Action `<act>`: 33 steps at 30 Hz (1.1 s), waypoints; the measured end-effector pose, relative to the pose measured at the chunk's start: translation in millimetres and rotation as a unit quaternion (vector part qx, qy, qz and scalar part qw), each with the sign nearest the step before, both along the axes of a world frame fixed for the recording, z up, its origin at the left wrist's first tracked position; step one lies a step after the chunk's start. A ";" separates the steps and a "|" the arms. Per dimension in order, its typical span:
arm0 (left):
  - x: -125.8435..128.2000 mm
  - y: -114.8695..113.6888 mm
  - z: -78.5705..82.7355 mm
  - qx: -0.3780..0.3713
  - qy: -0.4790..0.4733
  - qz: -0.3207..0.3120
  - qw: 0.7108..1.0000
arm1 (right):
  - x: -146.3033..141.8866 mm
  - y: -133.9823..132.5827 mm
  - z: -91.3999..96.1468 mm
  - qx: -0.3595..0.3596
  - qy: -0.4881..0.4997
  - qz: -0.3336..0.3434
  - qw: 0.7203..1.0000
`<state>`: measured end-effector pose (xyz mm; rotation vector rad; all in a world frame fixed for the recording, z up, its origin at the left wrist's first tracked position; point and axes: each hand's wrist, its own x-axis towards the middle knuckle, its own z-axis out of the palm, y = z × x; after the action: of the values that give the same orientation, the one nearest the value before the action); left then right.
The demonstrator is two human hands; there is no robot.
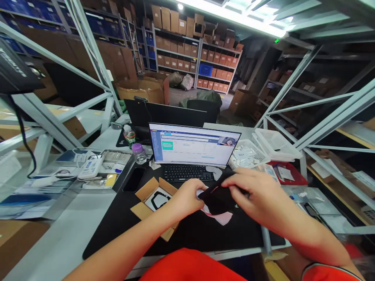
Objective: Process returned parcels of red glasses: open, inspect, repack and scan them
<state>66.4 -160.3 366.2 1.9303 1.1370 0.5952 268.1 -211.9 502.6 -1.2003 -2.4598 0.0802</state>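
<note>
My left hand (189,197) pinches the left edge of a soft black piece (218,198) that looks like a pouch or cloth. On its upper right side, my right hand (252,191) grips the same piece with thumb and fingers. A whitish-pink sheet (221,218) hangs below it, and I cannot make out whether it is joined to the black piece. Left of my hands stands an open cardboard box (143,195); inside lies a black angular frame (159,199) on a white surface. My left forearm covers part of the box.
A black desk mat (117,230) lies under the box. Behind are a keyboard (187,173), a lit monitor (193,146), a purple-lidded jar (138,154) and a bottle (129,136). Filled trays (96,187) flank the left; white baskets (275,144) and a red tray (293,175) the right.
</note>
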 end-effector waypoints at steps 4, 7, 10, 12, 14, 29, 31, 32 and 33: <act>-2.5 2.1 -7.3 -0.014 0.026 0.029 0.999 | -6.3 11.3 -22.2 -0.066 -0.027 0.031 0.997; -4.6 3.0 -16.1 -0.024 0.044 0.044 0.998 | 2.4 15.4 -19.3 -0.075 0.001 0.026 0.997; -3.5 3.0 -22.2 -0.019 0.050 0.044 0.998 | 10.6 12.4 -11.2 -0.080 0.022 0.016 0.996; -0.9 2.8 -23.4 -0.018 0.056 0.045 0.997 | 12.5 8.8 -8.6 -0.083 0.041 0.009 0.996; 2.2 2.4 -22.6 -0.028 0.070 0.051 0.996 | 12.3 6.1 -8.7 -0.075 0.071 -0.028 0.994; 2.0 6.9 -28.8 -0.011 0.049 0.034 0.998 | 9.7 -0.7 -20.0 -0.017 0.105 -0.074 0.992; 2.2 8.2 -31.7 0.007 0.037 0.017 0.999 | 1.6 -0.9 -31.4 -0.047 0.061 -0.017 0.997; 2.4 8.7 -33.2 0.013 0.032 0.009 0.999 | -2.3 -0.6 -37.6 -0.071 0.035 0.014 0.997; 2.7 9.0 -34.8 0.015 0.028 0.002 0.999 | -5.5 0.0 -43.5 -0.094 0.017 0.038 0.995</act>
<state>69.1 -151.4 331.4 1.9820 1.1727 0.5681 262.5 -211.9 459.0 -1.1680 -2.5130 0.3569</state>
